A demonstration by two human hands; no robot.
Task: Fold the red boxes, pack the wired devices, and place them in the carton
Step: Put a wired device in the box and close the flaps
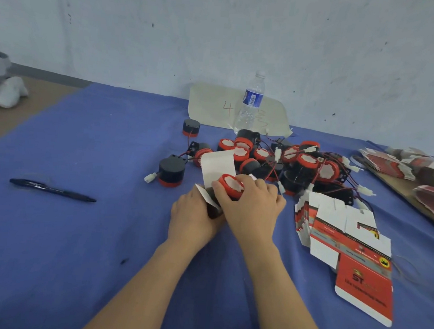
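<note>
My right hand grips a black wired device with a red cap, its body partly inside a folded box whose white flap stands open above. My left hand holds that box from the left and below; most of the box is hidden by my hands. A pile of black and red wired devices lies just behind. Flat red and white box blanks lie fanned to the right of my hands.
A black pen lies on the blue cloth at the left. A water bottle stands at the wall before a paper sheet. More flat blanks are stacked on cardboard at the far right.
</note>
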